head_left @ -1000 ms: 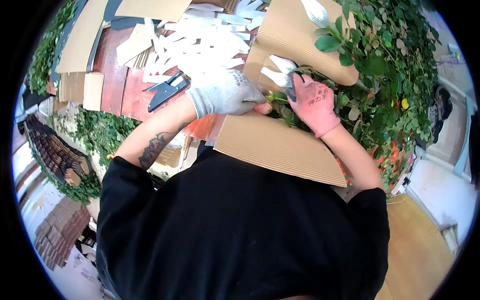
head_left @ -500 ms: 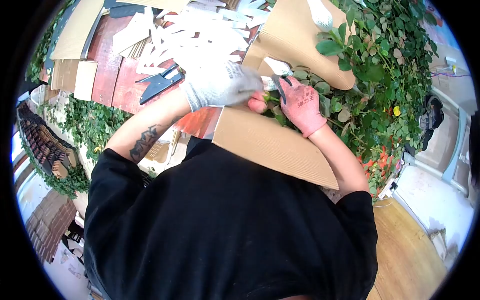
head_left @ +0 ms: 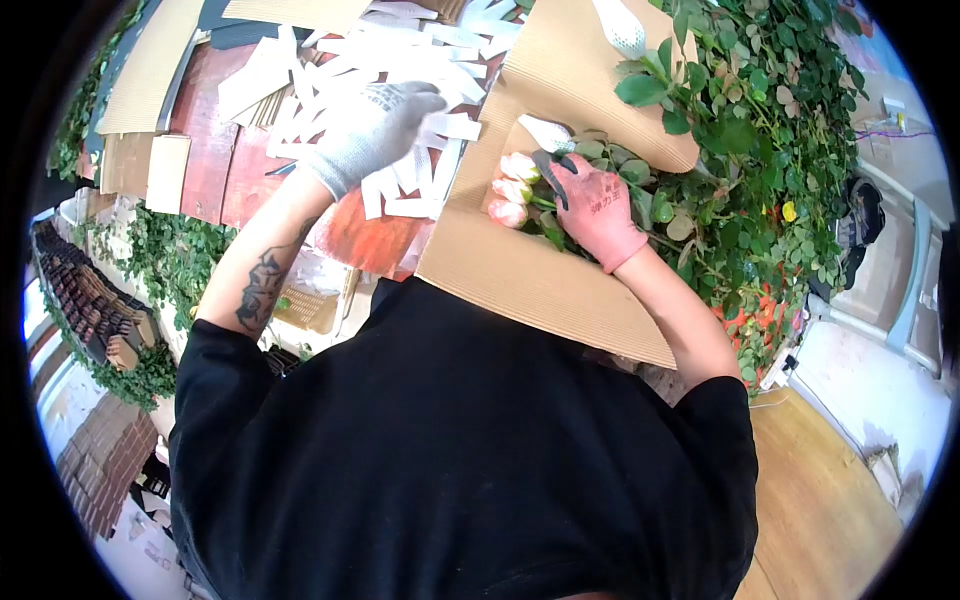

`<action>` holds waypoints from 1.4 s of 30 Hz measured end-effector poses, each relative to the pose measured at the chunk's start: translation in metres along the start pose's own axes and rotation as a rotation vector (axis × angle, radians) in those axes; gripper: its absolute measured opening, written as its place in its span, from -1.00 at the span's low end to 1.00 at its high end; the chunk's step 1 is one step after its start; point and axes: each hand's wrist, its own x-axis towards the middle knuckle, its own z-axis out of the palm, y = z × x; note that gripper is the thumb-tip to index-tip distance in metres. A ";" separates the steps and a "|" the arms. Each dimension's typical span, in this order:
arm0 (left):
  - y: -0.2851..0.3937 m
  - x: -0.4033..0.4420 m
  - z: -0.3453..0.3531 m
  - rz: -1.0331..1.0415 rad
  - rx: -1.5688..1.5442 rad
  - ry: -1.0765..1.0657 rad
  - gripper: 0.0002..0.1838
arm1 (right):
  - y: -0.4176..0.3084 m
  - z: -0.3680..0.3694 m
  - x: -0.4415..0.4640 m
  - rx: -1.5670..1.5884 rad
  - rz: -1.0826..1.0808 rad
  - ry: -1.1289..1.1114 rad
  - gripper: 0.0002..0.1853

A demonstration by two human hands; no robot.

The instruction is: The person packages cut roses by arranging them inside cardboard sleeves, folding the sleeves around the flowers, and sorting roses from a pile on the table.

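Note:
My left hand [head_left: 375, 130], in a white knitted glove, is over a pile of white paper strips [head_left: 410, 207]. Its fingers reach out to the right, slightly blurred, and nothing shows in them. My right hand [head_left: 598, 208], in a pink glove with dark fingertips, closes over the stems of a few pale pink roses [head_left: 510, 190]. Their heads lie side by side on a sheet of corrugated cardboard [head_left: 540, 270]. Just above them is a flower head in a white mesh sleeve [head_left: 547, 133]. Leaves partly hide the stems under my right hand.
A second white mesh sleeve [head_left: 620, 30] lies higher on the cardboard. Leafy stems [head_left: 750, 150] are heaped along the right. Cardboard pieces [head_left: 150, 70] lie at the upper left of the red table [head_left: 200, 150]. A yellow basket [head_left: 308, 308] is below, beside my left forearm.
My left hand has moved from the roses leftward to the paper strips, uncovering the rose heads. My right hand stays on the stems. My left forearm now mostly covers the dark-bladed tool.

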 end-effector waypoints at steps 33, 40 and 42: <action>0.044 0.043 0.047 0.156 -0.257 0.053 -0.73 | 0.011 -0.004 0.010 -0.137 0.090 0.021 -0.59; 0.044 0.040 0.029 -0.011 -0.237 -0.020 -0.84 | 0.020 0.003 0.009 -0.082 0.084 0.010 -0.57; 0.016 0.035 0.015 -0.102 -0.135 0.048 -0.83 | 0.020 0.008 0.006 -0.105 0.120 -0.023 -0.55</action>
